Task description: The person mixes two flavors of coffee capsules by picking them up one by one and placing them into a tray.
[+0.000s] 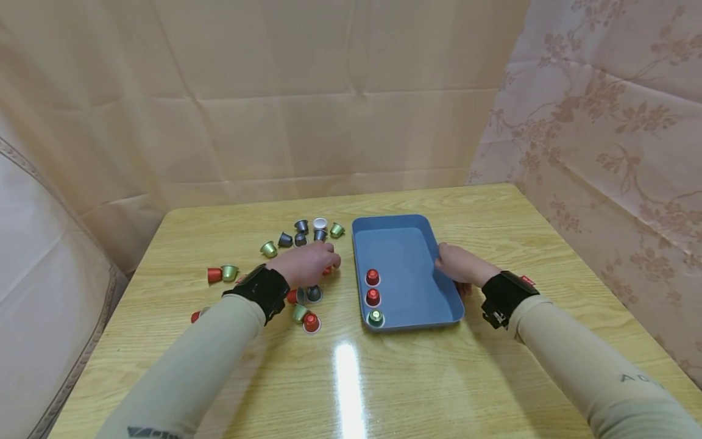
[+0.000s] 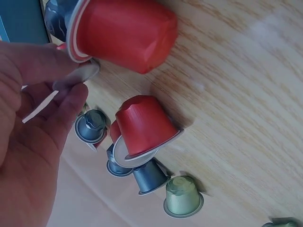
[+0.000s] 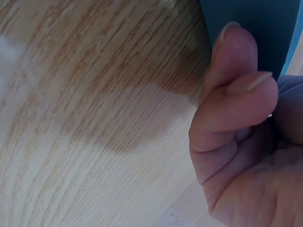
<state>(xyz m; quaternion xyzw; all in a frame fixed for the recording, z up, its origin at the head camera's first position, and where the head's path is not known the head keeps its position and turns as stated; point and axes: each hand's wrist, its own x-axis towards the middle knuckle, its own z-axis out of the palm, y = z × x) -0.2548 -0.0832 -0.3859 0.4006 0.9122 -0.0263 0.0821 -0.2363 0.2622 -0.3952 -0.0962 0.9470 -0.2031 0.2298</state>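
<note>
My left hand [image 1: 307, 264] pinches a small coffee capsule [image 2: 78, 75] between thumb and fingers. Its silvery rim shows in the left wrist view, and a bit of red peeks out by the fingertips; the rest is hidden. Left of the blue tray [image 1: 403, 244], this hand hovers among loose capsules. On the tray's right side, my right hand [image 1: 463, 265] grips the rim, its curled fingers against the outer wall in the right wrist view. Two red capsules [image 1: 373, 297] and one green capsule [image 1: 375, 317] stand in a column along the tray's left wall.
Several dark, green and white-lidded capsules [image 1: 301, 226] cluster behind my left hand. Red capsules [image 1: 311, 322] and green ones lie nearer and farther left, some on their sides. The wooden table [image 1: 417, 378] ends at curtains [image 1: 329, 122] behind and at the right.
</note>
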